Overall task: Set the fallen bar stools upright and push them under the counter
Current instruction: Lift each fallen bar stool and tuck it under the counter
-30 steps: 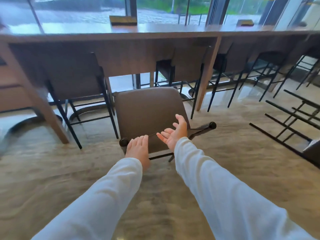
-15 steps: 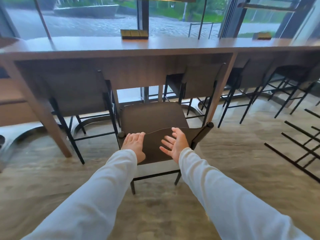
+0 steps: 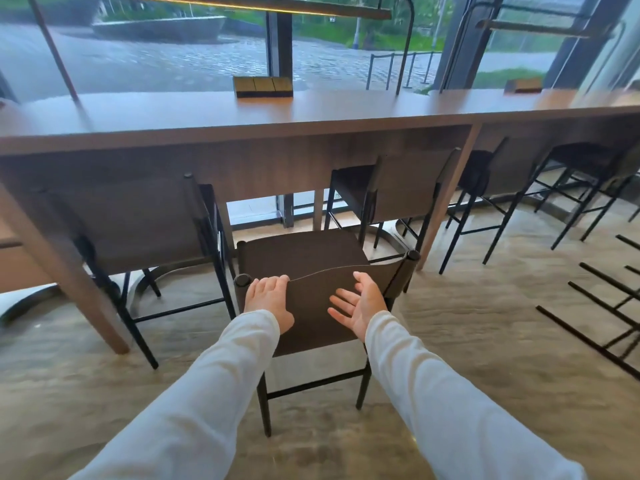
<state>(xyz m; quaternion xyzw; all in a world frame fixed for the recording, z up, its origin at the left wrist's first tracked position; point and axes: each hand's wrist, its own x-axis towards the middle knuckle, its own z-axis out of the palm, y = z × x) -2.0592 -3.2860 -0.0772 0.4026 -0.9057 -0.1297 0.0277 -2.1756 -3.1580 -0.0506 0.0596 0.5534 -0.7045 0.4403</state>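
Step two looks in hand: your left hand (image 3: 268, 299) rests, fingers relaxed, on the top edge of the upright stool (image 3: 304, 258), and your right hand (image 3: 360, 310) hovers beside its back, fingers spread, gripping nothing. The stool stands just short of the counter (image 3: 311, 112); next, I judge, push it straight between the tucked stools (image 3: 131, 220). I count four tucked, one in hand, one fallen stool (image 3: 588, 342) at right.

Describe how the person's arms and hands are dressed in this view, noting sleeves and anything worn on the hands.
Both arms wear long, plain off-white sleeves; the left sleeve and right sleeve each end at the wrist. The left hand and right hand are bare: no gloves, rings or watch show.
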